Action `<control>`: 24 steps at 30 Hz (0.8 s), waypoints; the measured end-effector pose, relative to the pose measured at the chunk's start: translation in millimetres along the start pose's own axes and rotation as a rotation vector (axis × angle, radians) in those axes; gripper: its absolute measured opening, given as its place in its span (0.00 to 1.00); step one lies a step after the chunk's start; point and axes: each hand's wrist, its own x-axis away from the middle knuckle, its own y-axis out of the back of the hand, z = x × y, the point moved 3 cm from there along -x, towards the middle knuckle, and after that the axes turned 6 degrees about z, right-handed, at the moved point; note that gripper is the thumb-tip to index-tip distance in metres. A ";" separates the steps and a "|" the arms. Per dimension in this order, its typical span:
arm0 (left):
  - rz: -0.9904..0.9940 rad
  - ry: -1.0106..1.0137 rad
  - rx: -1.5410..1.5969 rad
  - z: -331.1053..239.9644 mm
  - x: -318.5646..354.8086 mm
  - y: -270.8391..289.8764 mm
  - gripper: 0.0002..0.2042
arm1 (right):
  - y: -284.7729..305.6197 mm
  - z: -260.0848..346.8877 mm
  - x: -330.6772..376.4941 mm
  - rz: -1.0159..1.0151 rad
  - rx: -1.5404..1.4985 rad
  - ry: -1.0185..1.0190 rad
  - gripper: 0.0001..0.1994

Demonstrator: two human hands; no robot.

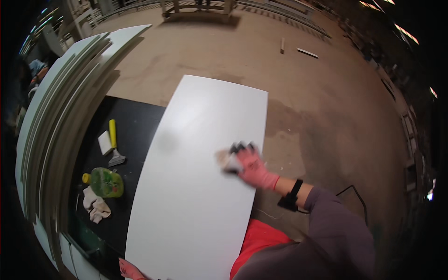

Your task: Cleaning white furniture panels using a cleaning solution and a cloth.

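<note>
A long white panel [196, 177] lies flat in front of me. My right hand [252, 168], in a pink glove with dark fingertips, is closed on a light-coloured rag [226, 160] and presses it against the panel near its right edge. The hand and rag are blurred by motion. At the lower edge of the picture my left hand [131, 270], also in a pink glove, lies at the panel's near left edge. Most of its fingers are hidden or cut off, so its grip does not show.
Left of the panel, a black surface [135, 126] bears a yellow-handled scraper [113, 140], a white block [105, 143], a bottle of green liquid [106, 182] and a crumpled cloth [96, 205]. Stacked panels [70, 102] stand farther left. Two small strips lie on the floor beyond.
</note>
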 end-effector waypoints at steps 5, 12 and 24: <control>-0.234 -0.429 -0.879 -43.5 14.8 -4.9 0.22 | -17.3 105.1 135.5 0.315 -0.321 0.688 0.34; -0.635 -0.572 -1.381 -24.6 21.4 -7.7 0.28 | 7.9 16.0 43.5 0.135 -0.024 0.226 0.33; 0.312 0.260 -0.049 -82.6 43.3 61.7 0.28 | 17.9 -206.3 -166.2 -0.117 0.191 -0.767 0.30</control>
